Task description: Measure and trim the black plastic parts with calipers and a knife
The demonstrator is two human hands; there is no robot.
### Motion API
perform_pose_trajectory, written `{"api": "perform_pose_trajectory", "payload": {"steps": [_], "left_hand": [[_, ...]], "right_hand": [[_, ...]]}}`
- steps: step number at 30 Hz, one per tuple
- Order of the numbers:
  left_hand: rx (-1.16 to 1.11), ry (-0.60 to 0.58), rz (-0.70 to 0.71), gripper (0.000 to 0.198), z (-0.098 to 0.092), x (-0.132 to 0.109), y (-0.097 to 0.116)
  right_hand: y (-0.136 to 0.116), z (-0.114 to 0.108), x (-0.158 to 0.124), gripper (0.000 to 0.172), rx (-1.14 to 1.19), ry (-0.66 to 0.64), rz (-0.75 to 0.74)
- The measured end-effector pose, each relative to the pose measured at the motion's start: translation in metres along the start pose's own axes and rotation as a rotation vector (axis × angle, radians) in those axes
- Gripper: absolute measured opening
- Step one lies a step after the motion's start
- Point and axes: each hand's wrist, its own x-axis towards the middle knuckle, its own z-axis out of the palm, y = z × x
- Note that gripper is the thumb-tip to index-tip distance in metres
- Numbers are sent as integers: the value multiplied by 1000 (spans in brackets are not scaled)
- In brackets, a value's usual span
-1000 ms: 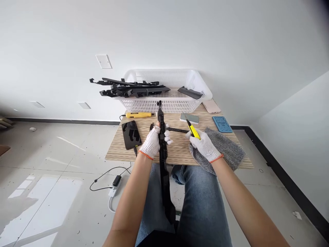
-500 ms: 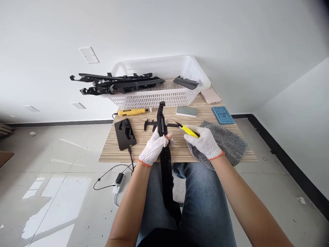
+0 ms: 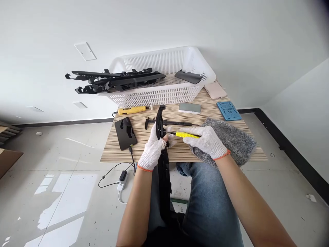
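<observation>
My left hand (image 3: 151, 151), in a white knitted glove, is closed around a long black plastic trim piece (image 3: 164, 171). The piece stands lengthwise in front of me, its upper end over the table and its lower end between my legs. In my gloved right hand (image 3: 209, 140) is a yellow utility knife (image 3: 187, 134), blade pointing left. The blade tip reaches the upper part of the trim piece, close to my left thumb; whether it touches I cannot tell. Behind the piece lies a black caliper (image 3: 177, 123). A grey cloth (image 3: 228, 140) lies under and beside my right hand.
A white plastic basket (image 3: 154, 99) with several black plastic parts (image 3: 123, 82) stands at the back. Around lie a yellow corded tool (image 3: 132, 110), a black phone-like device (image 3: 125, 133) on a cable, a sharpening stone (image 3: 189, 108), a blue pad (image 3: 228, 110) and a pink phone (image 3: 215, 90).
My right hand has brought the knife left and slightly down, so its blade now meets the trim piece in view. My left hand keeps its hold. The camera view has shifted slightly.
</observation>
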Motion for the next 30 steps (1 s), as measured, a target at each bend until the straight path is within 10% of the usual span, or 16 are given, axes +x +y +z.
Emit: {"api": "perform_pose_trajectory", "payload": {"steps": [30], "left_hand": [[23, 64, -10, 76, 0, -2, 8]], "right_hand": [[-4, 0, -1, 31, -12, 72, 27]]}}
